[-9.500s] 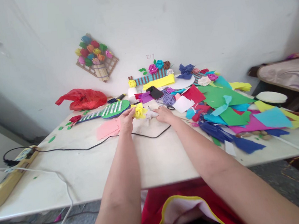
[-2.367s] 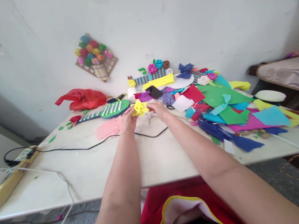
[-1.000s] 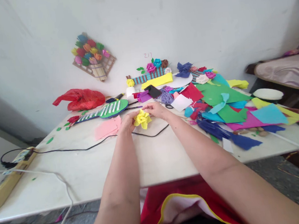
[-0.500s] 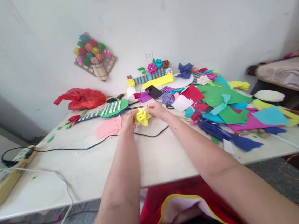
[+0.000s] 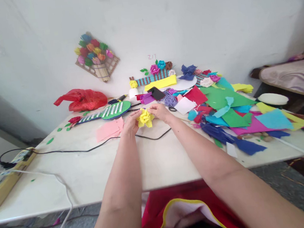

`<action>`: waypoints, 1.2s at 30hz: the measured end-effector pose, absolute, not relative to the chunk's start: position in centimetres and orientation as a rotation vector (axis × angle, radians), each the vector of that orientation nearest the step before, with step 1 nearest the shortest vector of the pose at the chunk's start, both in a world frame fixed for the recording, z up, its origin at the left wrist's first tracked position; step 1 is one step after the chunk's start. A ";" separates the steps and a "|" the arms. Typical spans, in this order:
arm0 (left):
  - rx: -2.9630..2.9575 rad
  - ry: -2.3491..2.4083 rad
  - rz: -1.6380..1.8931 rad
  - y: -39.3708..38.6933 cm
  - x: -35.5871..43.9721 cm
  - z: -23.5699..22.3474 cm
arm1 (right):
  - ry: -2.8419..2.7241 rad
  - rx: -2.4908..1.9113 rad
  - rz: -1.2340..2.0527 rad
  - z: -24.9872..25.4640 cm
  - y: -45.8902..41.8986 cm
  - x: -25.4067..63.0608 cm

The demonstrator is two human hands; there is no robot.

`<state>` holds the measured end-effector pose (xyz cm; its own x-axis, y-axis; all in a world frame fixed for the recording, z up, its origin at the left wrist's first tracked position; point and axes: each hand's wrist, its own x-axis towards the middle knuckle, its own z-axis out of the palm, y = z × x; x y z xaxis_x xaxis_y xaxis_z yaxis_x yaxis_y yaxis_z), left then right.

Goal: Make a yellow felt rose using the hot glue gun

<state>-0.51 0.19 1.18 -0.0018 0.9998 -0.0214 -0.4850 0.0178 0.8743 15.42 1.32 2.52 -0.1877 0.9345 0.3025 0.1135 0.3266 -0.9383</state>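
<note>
A yellow paper flower (image 5: 145,118) with folded, pointed petals is held up over the middle of the table. My left hand (image 5: 131,123) grips it from the left side, fingers closed on its edge. On the other side, the fingers of my right hand (image 5: 158,111) pinch its upper right petals. Behind my hands lies a green paddle-shaped piece with white blocks (image 5: 115,111). Pink paper sheets (image 5: 109,129) rest just left of my left hand. A black cable (image 5: 154,138) runs across the table beneath my wrists.
Cut coloured paper (image 5: 225,98) is heaped on the right. A red plastic bag (image 5: 84,100) and a power strip (image 5: 15,173) are on the left. Purple yarn (image 5: 169,99), a black phone (image 5: 155,93) and scissors (image 5: 172,108) lie behind my right hand. Paper flowers (image 5: 160,66) stand by the wall.
The yellow paper flower has turned slightly and shifted a little to the right between my fingers. Both hands keep hold of it.
</note>
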 end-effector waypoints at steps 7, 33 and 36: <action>0.756 0.754 1.358 0.5 -1.0 1.0 | -1.594 -0.979 0.976 2.6 1.3 15.6; 1.075 1.159 1.473 0.2 -0.6 1.1 | -1.640 -1.005 0.859 1.7 2.2 15.4; 1.090 1.153 1.449 0.1 -0.6 1.2 | -1.648 -0.997 0.830 1.7 2.3 15.4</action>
<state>-0.65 0.09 1.15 -0.1484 0.9857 0.0791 -0.1438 -0.1007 0.9845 15.35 2.33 1.68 -0.1630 0.9033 0.3968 0.2188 0.4252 -0.8782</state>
